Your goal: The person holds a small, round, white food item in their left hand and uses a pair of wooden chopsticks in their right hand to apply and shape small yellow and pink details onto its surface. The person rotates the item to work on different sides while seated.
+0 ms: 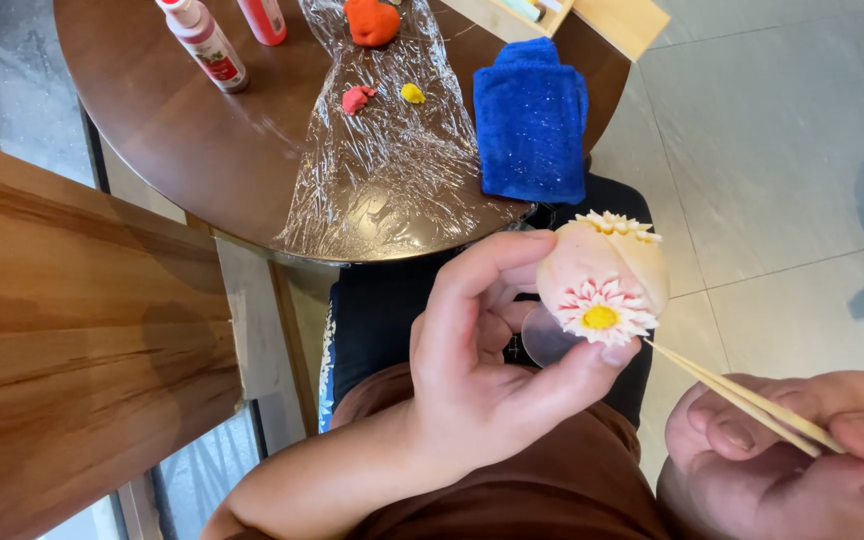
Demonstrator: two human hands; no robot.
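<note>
Two squeeze bottles on the round brown table [182, 150], at its 11 o'clock edge.
1. Bottle [204, 42]: white cap, red contents, white label with dark and red print, tilted.
2. Red bottle [263, 18], at the first's 2 o'clock; pale label, top cropped.

Round dark brown wooden table [182, 130] here, glossy top. A crinkly sheet of clear plastic wrap [392, 170] is spread over the middle and hangs a bit past the near edge. On the wrap sit an orange clay lump [371, 21], a small pink bit [357, 98] and a tiny yellow bit [412, 93]. Folded blue towel [532, 120] lies just right of it. Two red paint bottles [207, 42] sit at the far left. Pale tile floor [782, 150] underneath.
</note>
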